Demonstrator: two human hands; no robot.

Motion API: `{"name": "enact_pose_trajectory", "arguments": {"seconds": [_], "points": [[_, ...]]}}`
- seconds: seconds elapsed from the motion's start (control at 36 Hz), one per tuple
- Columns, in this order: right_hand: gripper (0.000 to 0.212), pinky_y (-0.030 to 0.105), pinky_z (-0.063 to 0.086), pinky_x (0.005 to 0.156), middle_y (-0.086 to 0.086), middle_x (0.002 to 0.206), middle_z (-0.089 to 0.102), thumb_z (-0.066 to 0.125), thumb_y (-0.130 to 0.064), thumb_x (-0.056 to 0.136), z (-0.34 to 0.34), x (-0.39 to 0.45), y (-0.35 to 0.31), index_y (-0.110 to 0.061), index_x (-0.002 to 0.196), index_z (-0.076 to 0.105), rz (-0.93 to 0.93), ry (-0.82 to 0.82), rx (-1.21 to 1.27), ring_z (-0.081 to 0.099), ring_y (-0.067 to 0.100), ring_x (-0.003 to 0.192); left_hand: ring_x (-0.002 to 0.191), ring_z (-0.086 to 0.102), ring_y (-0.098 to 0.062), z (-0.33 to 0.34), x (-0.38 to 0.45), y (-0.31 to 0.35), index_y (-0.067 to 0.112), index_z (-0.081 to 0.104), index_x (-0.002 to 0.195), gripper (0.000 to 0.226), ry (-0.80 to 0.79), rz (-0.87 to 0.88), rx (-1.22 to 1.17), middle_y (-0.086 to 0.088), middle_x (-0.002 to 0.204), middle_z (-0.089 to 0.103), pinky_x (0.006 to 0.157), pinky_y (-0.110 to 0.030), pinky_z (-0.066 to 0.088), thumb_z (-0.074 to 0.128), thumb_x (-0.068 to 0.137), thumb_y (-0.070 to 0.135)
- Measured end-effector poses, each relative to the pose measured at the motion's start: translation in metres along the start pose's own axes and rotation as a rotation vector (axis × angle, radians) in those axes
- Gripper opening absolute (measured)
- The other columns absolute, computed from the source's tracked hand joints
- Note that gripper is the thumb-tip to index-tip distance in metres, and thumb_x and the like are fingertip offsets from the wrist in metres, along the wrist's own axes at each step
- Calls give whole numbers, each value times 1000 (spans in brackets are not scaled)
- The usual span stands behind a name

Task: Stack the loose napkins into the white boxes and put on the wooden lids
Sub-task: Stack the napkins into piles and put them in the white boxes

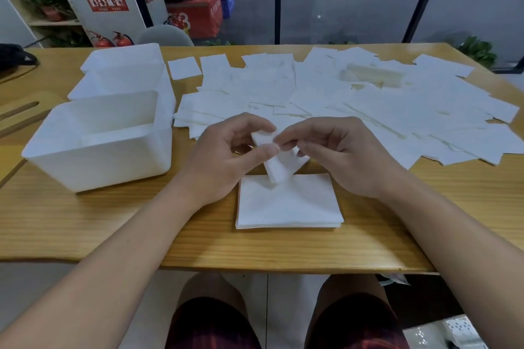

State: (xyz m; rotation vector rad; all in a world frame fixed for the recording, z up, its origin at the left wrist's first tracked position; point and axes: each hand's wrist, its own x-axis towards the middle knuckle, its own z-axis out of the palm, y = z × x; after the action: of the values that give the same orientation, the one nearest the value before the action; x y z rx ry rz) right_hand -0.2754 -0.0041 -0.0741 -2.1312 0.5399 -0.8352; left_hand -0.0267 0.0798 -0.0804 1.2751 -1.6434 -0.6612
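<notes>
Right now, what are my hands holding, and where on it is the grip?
One napkin, pinched at its upper end between the left hand and the right hand; its lower end hangs over the napkin stack.

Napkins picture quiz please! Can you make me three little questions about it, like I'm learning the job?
1. True or false: the nearest white box already has its wooden lid on.
2. What lies on the table right below the hands? A) a neat stack of napkins B) a plate C) a pair of scissors
3. Fill in: the left hand and right hand together pinch one ____ napkin.

Key: 1. False, it is open on top. 2. A. 3. White; it hangs above the stack, while loose napkins cover the table behind.
</notes>
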Motion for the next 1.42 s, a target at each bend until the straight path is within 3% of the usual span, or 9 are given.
{"name": "enact_pose_trajectory", "arguments": {"seconds": [0.22, 0.31, 0.44, 0.58, 0.83, 1.03, 1.14, 1.28, 1.42], "points": [[44, 33, 49, 108, -19, 152, 58, 66, -23, 108, -2, -2, 0, -31, 150, 59, -10, 95, -241, 49, 11, 148, 113, 75, -25, -2, 0, 4, 13, 72, 131, 34, 26, 46, -176, -4, 117, 80, 102, -44, 60, 73, 101, -1], [48, 30, 44, 114, -19, 148, 62, 66, -26, 108, -1, -4, -5, -32, 154, 54, 5, 67, -233, 50, 11, 147, 118, 73, -22, 0, -1, 7, 6, 71, 132, 33, 11, 88, -222, -4, 126, 78, 101, -33, 58, 68, 102, -7], [27, 42, 56, 87, -3, 101, 74, 72, -21, 104, -3, -2, -3, -29, 130, 71, 60, 239, -118, 71, 18, 100, 115, 73, -22, -5, -2, 5, 3, 76, 123, 23, 89, 91, -232, -7, 117, 80, 99, -31, 57, 68, 102, -4], [22, 50, 45, 63, 22, 75, 63, 72, -12, 104, -13, -3, -12, -19, 125, 74, 132, 260, 185, 55, 42, 67, 80, 67, -46, -9, -3, 7, 12, 82, 116, 16, 126, 8, -203, -22, 94, 76, 67, -47, 56, 75, 102, 11], [24, 25, 36, 50, 17, 60, 57, 74, -13, 101, -32, -6, -19, -21, 124, 76, 473, -171, 209, 45, 22, 48, 51, 53, -27, -17, -6, 18, 29, 81, 117, 17, -106, -240, -104, -24, 65, 59, 53, -25, 47, 73, 104, 22], [24, 26, 35, 50, 35, 69, 54, 79, -21, 97, -29, -7, -23, -29, 119, 76, 492, -287, 67, 40, 28, 49, 48, 45, -23, -22, -8, 15, 35, 78, 119, 19, -215, -323, -49, -18, 61, 55, 49, -26, 42, 73, 104, 26], [25, 30, 40, 53, 12, 66, 65, 84, -23, 93, -26, -6, -16, -33, 115, 76, 450, -284, -49, 50, 23, 56, 54, 58, -18, -18, -7, 10, 40, 75, 115, 17, -234, -268, 159, -2, 57, 65, 73, -30, 55, 75, 102, 29], [17, 34, 42, 62, 8, 68, 66, 87, -26, 91, -23, -5, -11, -32, 106, 79, 382, -245, -164, 53, 18, 59, 58, 62, -6, -19, -6, 3, 39, 75, 113, 18, -200, -206, 236, -1, 61, 67, 88, -23, 44, 76, 102, 24], [25, 32, 46, 74, -12, 103, 68, 88, -50, 85, -22, -6, -17, -40, 107, 79, 267, -149, -245, 56, 10, 78, 60, 61, -6, -18, -4, -2, 38, 77, 108, 16, -134, -165, 306, 0, 64, 71, 76, -5, 39, 75, 102, 22]]}}
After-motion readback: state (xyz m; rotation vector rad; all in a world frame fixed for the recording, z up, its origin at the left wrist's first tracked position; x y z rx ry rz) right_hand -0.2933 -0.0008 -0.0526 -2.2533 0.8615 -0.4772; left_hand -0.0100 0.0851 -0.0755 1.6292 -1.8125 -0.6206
